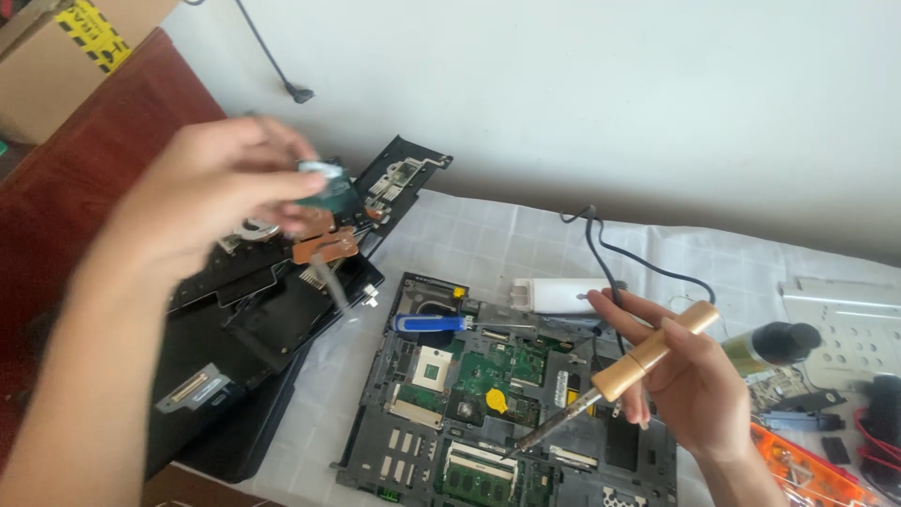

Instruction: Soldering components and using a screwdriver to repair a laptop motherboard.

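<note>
Over the motherboard [488,404], my right hand [680,376] is closed around the soldering iron [619,371]; left hand [202,192] pinches a small part [324,169] (blurred, can't identify).

Plain white wall [582,94] behind the work area, evenly lit by soft daylight. Dark red-brown wooden table [113,113] at left, partly covered by a white quilted cloth [469,239]. Brown cardboard box [47,56] with yellow label in the upper left corner.
</note>
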